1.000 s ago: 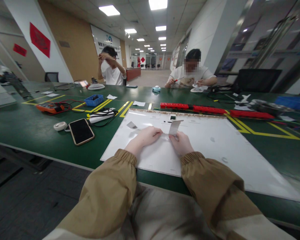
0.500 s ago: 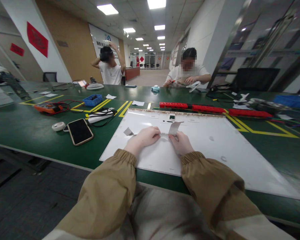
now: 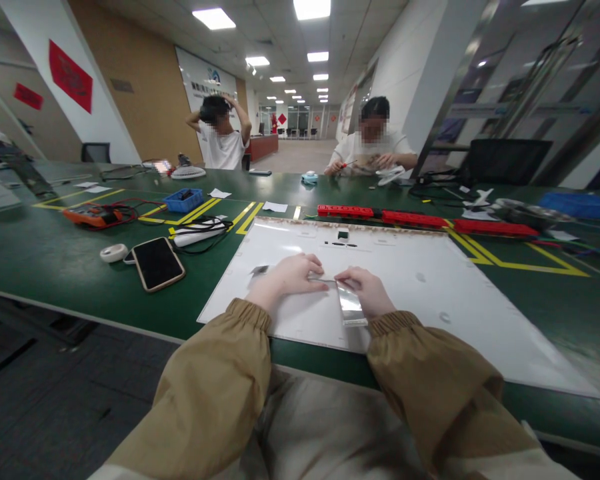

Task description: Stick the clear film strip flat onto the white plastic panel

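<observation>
A large white panel (image 3: 415, 313) lies on the green table in front of me. Above its left half, my left hand (image 3: 293, 279) is closed on a thin silvery-grey strip (image 3: 351, 308). My right hand (image 3: 367, 288) pinches the same strip near its right part, where a shiny flap hangs down toward me. A grey end of what looks like this strip pokes out left of my left hand. The fingers hide its middle, and its exact kind cannot be made out. Near the panel's far edge is a small dark green square (image 3: 343, 235).
Left of the panel lie a phone (image 3: 159, 264), a white round item (image 3: 113, 253) and a white bar with black cable (image 3: 200, 232). Beyond are an orange meter (image 3: 93, 215), a blue bin (image 3: 184, 199) and red strips (image 3: 413, 219). Two people sit across the table.
The strip's right end has swung from standing up to hanging down toward me, its shiny face showing. My right hand has turned its grip; my left hand stays nearly in place.
</observation>
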### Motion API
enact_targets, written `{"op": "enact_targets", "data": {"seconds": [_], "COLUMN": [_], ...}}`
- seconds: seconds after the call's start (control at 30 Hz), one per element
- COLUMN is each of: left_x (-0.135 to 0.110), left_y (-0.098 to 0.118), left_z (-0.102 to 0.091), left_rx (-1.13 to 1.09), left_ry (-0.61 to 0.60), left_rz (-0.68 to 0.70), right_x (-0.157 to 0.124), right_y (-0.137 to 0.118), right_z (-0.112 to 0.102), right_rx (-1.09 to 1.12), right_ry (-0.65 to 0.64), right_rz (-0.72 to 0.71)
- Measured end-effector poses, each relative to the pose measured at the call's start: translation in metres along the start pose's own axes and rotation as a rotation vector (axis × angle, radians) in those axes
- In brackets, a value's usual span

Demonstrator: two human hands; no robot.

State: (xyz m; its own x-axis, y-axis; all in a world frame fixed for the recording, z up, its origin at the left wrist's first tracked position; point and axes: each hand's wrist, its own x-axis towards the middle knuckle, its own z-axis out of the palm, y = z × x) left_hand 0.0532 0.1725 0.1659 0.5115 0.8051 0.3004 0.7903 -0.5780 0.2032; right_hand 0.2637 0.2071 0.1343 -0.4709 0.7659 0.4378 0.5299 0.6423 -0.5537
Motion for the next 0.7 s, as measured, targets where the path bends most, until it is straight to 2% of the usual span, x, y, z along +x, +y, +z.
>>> {"op": "enact_targets", "data": {"seconds": [0.37, 0.7], "left_x": [0.0051, 0.0046], "left_y": [-0.0021, 0.0034], "left_z": [0.002, -0.0037], "left_rx": [0.082, 0.148], "left_ry": [-0.059, -0.12], "left_rz": [-0.178, -0.246], "right_x": [-0.0004, -0.0016], "right_y": [0.0001, 0.0018], "right_z": [-0.0043, -0.0008], "right_rx": [0.056, 0.053], "right_ry": [-0.031, -0.033], "right_rz": [0.021, 0.037]}}
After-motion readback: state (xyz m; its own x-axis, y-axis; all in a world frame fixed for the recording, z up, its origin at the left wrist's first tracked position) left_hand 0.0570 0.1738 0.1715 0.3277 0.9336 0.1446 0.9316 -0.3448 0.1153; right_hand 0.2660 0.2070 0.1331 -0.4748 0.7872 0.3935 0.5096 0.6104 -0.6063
